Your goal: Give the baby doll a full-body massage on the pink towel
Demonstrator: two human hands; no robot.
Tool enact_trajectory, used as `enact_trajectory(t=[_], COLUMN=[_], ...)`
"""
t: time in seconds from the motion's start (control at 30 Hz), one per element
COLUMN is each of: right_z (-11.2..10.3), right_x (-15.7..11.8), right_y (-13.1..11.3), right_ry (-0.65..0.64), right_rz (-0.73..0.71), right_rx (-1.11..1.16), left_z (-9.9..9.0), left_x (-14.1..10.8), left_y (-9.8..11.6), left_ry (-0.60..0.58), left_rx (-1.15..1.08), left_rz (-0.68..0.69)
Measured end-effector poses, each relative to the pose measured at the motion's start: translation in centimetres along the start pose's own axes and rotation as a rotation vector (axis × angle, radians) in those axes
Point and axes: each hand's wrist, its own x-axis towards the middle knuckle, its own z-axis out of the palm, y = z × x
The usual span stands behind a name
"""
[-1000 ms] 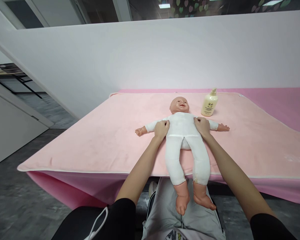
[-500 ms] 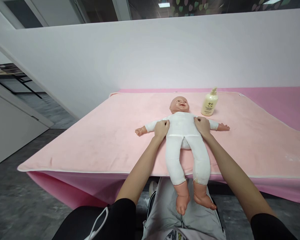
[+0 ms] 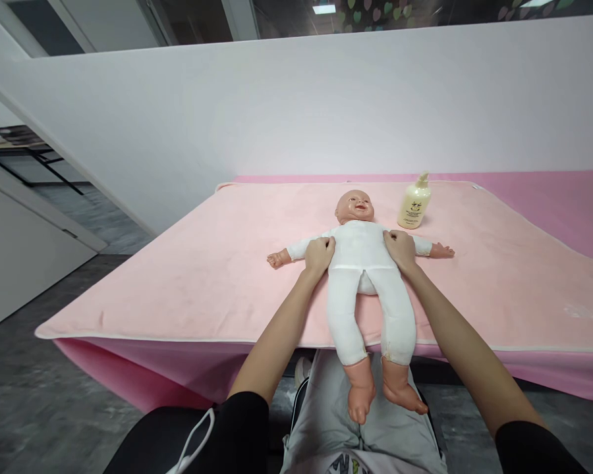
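Observation:
A baby doll [image 3: 360, 247] in a white cloth body lies on its back on a pink blanket [image 3: 217, 263], its head toward the wall and its feet past the table's front edge. My left hand [image 3: 320, 255] is closed at the doll's side, by the armpit on the left of the view. On the other side my right hand [image 3: 400, 248] is closed in the same way, over the upper arm and chest edge. Both sets of fingers are curled, and the fingertips are partly hidden. The doll's arms stretch out sideways beyond my hands.
A pale yellow pump bottle [image 3: 414, 204] stands on the blanket to the right of the doll's head. Behind the table rises a white wall [image 3: 296, 105]. A darker pink cloth [image 3: 563, 210] shows under the blanket.

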Motion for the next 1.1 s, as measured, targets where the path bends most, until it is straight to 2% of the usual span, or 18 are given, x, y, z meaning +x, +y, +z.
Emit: enact_trajectory(t=[1.1], right_z=[0.07], right_x=[-0.04], right_y=[0.22], right_ry=[0.004], right_rz=[-0.017], right_rx=[0.018], left_z=[-0.11], left_x=[-0.12], left_y=[0.17], left_ry=[-0.008], left_rx=[-0.014], left_rz=[-0.008])
